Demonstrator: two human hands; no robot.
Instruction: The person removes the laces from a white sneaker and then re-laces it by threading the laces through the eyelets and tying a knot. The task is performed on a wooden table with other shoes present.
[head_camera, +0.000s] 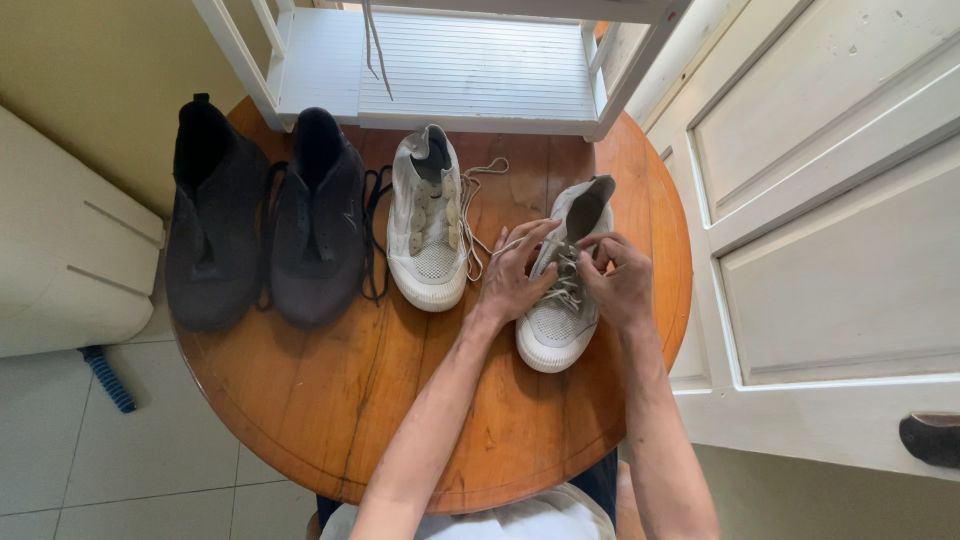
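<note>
Pinching a pale lace (512, 243) over the right-hand white shoe (560, 320), the left hand (512, 280) sits on the shoe's left flank, fingers curled and nipped on the lace, which runs taut up and left from the eyelets; the right hand (618, 280) rests on the shoe's other side, fingertips closed at the lace crossings near the tongue, likely steadying the shoe while the lace gets pulled; exactly what the right fingertips grip is too small to tell beyond lace; this shoe lies right of centre in the frame, toe pointing toward the person, on a round wooden table (420, 420); a second white shoe (428, 235) sits just left of it, unlaced, its loose lace trailing onto the wood between them; two black shoes (265, 225) stand side by side at upper left, touching, a black lace hanging off the nearer one; a white slatted shelf (470, 65) overlaps the table's top edge; white panelled door at right; tiled floor lower left.
</note>
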